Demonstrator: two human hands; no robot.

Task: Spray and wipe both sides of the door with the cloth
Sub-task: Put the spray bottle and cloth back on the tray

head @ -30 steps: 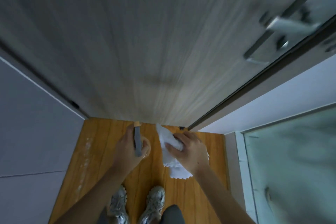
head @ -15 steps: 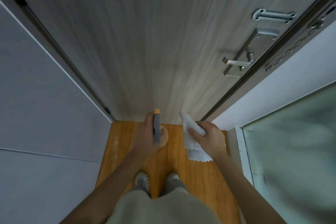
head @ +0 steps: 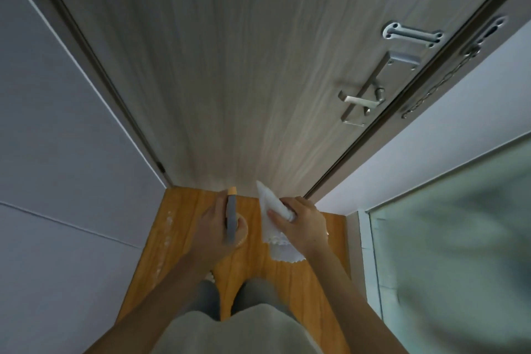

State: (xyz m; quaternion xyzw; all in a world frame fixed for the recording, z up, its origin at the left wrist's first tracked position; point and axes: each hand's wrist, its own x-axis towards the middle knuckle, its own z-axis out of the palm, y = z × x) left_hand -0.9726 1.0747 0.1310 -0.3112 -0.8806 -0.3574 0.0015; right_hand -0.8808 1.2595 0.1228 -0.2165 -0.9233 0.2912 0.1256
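- The door (head: 244, 66) stands shut straight ahead of us, a tall grey wood-grain panel whose long axis runs from the floor line just beyond our hands up and away to the top of the view.
- Our left hand (head: 214, 228) is curled round the spray bottle (head: 231, 217) — its grey head runs lengthwise toward the door and the orange nozzle tip points at the panel's bottom edge, close to it but seemingly not touching.
- Our right hand (head: 301, 227) grips the white cloth (head: 273, 210), bunched in the fingers; one corner sticks up toward the door's foot and the scalloped hem hangs below the palm.
- Both hands sit low and near the middle of the panel, side by side, the cloth hand a little nearer the latch side. We judge the spray hand leads, since its nozzle already faces the surface.
- Room to move is upward: the broad bare face of the door lies above the hands. To the right the lever handle (head: 362, 100), the slide bolt (head: 413, 34) and a chain (head: 434, 86) on the frame will snag a sweeping cloth.
- Sideways we are hemmed in — a pale wall (head: 57, 123) on the left, a glass panel (head: 459, 238) on the right, and only a narrow strip of orange wooden floor (head: 253, 267) underfoot.
- The far side of the door is hidden; we would have to open it to reach that.
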